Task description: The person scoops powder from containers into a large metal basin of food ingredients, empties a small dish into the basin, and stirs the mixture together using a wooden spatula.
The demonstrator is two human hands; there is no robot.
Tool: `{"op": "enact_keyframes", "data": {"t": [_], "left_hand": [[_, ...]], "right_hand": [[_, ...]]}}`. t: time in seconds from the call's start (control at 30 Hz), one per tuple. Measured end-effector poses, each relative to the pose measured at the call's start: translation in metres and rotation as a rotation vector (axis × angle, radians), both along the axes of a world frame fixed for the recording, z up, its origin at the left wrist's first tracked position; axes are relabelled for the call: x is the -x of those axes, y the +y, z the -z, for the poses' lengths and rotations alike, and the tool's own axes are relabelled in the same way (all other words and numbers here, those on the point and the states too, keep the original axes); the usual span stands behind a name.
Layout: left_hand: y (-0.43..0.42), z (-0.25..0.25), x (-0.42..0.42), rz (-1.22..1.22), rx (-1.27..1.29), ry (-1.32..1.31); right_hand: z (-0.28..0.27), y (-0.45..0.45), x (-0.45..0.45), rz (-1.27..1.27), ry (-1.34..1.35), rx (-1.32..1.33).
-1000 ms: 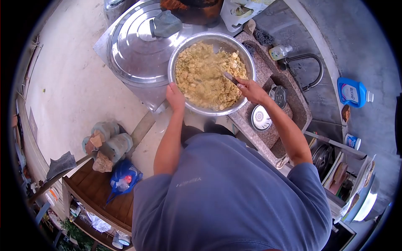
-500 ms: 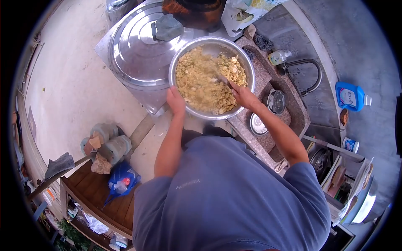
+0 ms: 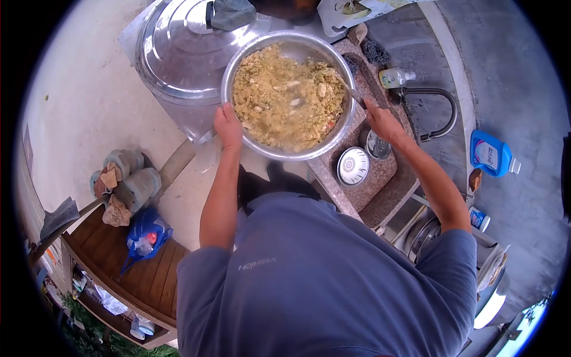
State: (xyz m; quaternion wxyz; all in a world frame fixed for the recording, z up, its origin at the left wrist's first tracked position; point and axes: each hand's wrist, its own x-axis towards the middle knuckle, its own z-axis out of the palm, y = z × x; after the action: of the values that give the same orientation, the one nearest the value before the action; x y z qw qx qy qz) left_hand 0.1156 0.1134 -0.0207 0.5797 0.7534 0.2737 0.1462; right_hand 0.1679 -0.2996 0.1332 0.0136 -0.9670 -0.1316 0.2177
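A wide steel basin is filled with a crumbly yellow food mixture with pale chunks and green bits. It sits between a large metal lid and the stone sink. My left hand is closed on the basin's near-left rim. In my right hand, fingers wrapped round its handle, is a dark-handled utensil that crosses the right rim. The utensil's end meets the mixture at the basin's right side, and its exact shape is hard to make out.
A domed metal lid with a grey cloth lies left. The stone sink holds a patterned bowl, beside a curved faucet. A blue bottle stands right. A blue bag rests on a wooden bench.
My right hand has moved right with the utensil, from inside the basin to beyond its right rim. My left hand stays on the rim. The view has shifted somewhat.
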Motion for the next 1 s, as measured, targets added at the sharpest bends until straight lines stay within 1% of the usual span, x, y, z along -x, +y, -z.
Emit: {"op": "enact_keyframes", "data": {"t": [0.03, 0.1, 0.17, 0.2, 0.33, 0.43, 0.53, 0.63, 0.67, 0.73, 0.77, 0.87, 0.97, 1.0], "left_hand": [[0.0, -0.001, 0.002, -0.004, 0.007, 0.006], [-0.002, -0.004, 0.0, -0.011, 0.021, 0.0], [-0.002, -0.003, -0.002, -0.008, 0.003, 0.023], [-0.002, -0.003, -0.001, -0.001, -0.008, 0.037], [-0.001, -0.008, 0.0, 0.021, 0.045, 0.076], [0.001, -0.015, -0.002, 0.04, 0.039, 0.072], [0.001, -0.011, 0.0, 0.045, 0.007, 0.044], [0.001, -0.002, 0.001, 0.024, -0.046, 0.02], [0.002, 0.0, 0.002, 0.017, -0.017, 0.024], [0.001, -0.001, 0.005, 0.014, -0.012, 0.026], [0.002, -0.001, 0.005, 0.012, -0.01, 0.028], [-0.001, -0.002, 0.002, 0.021, 0.011, 0.014], [-0.001, -0.004, -0.001, 0.018, 0.019, 0.01], [-0.001, -0.003, -0.002, 0.019, 0.015, 0.006]], "right_hand": [[0.027, -0.02, 0.017, -0.142, -0.248, -0.3], [-0.02, 0.023, 0.039, 0.632, 0.418, -0.419], [-0.031, 0.054, 0.054, 0.857, 0.487, -0.567], [-0.025, 0.056, 0.057, 0.965, 0.554, -0.654], [-0.012, 0.076, 0.05, 1.154, 0.739, -0.844], [0.005, 0.105, 0.029, 1.19, 0.842, -0.926], [0.016, 0.123, 0.011, 1.17, 0.856, -0.974], [0.007, 0.12, 0.031, 0.866, 0.634, -0.891], [-0.001, 0.115, 0.039, 0.646, 0.5, -0.681], [0.003, 0.107, 0.061, 0.326, 0.119, -0.527], [-0.003, 0.102, 0.07, 0.216, 0.015, -0.478], [-0.055, 0.114, 0.077, 0.109, 0.018, -0.248], [-0.07, 0.107, 0.068, -0.035, -0.057, -0.209], [-0.062, 0.103, 0.06, -0.075, -0.141, -0.223]]}}
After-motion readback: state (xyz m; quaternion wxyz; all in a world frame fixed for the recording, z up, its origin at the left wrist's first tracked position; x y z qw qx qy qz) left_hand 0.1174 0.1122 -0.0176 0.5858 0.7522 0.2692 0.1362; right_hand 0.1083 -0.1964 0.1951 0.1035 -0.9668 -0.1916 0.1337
